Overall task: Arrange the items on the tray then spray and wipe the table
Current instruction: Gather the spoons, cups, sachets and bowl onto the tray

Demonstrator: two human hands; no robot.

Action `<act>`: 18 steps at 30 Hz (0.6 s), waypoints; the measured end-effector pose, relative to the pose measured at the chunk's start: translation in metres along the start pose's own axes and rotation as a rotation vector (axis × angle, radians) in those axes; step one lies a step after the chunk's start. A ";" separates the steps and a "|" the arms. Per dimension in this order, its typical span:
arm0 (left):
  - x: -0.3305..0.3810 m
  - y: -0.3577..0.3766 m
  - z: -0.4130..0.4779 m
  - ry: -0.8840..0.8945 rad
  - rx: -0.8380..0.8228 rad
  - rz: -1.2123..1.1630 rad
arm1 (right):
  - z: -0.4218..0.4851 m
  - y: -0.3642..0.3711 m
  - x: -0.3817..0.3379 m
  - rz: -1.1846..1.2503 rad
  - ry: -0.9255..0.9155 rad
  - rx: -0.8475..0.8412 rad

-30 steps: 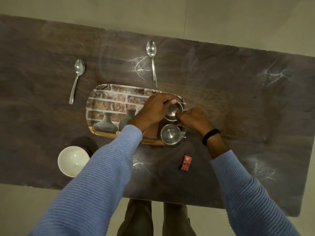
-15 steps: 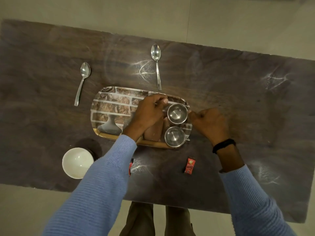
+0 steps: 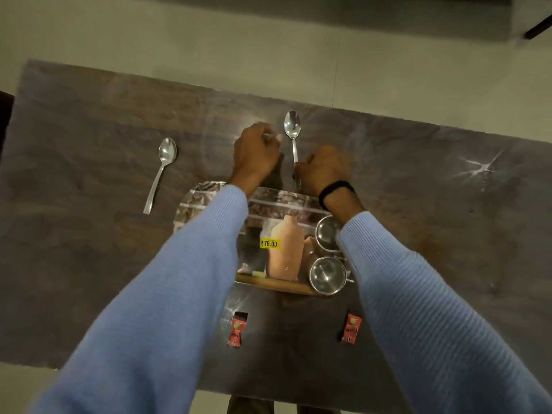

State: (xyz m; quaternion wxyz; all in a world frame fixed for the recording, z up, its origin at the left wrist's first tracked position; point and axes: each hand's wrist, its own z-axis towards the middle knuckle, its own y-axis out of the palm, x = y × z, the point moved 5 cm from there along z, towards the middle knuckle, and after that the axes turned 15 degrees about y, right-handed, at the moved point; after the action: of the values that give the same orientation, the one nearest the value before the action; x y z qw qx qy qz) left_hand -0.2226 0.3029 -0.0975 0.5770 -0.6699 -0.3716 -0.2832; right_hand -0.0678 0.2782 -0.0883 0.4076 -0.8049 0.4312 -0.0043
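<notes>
The spoon (image 3: 292, 128) lies on the table (image 3: 433, 234) just beyond the tray (image 3: 206, 186), between the two hands. The right hand (image 3: 324, 168) curls at its handle, seemingly pinching it. The left hand (image 3: 257, 155) hovers curled beside the spoon's bowl, apart from it and gripping nothing.
</notes>
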 end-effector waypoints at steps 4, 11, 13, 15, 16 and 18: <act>0.016 0.015 0.061 0.104 -0.139 0.121 | 0.019 0.011 -0.010 -0.072 -0.014 0.074; 0.027 0.027 0.079 0.180 -0.253 0.148 | 0.025 0.014 -0.017 -0.137 0.003 0.138; 0.034 0.021 0.075 0.211 -0.241 0.166 | 0.017 0.011 -0.017 -0.141 0.026 0.168; 0.045 0.010 0.066 0.284 -0.217 0.141 | 0.001 0.007 -0.016 -0.137 0.027 0.221; 0.051 0.005 0.057 0.325 -0.199 0.107 | -0.014 0.003 -0.014 -0.128 0.025 0.248; 0.057 -0.007 0.032 0.391 -0.165 0.061 | -0.048 0.003 -0.008 -0.134 0.018 0.278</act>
State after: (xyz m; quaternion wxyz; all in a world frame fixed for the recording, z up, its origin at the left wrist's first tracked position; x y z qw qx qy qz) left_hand -0.1975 0.3451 -0.0531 0.5896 -0.6581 -0.2077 -0.4197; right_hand -0.0924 0.2516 -0.0556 0.5100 -0.7676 0.3755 -0.0984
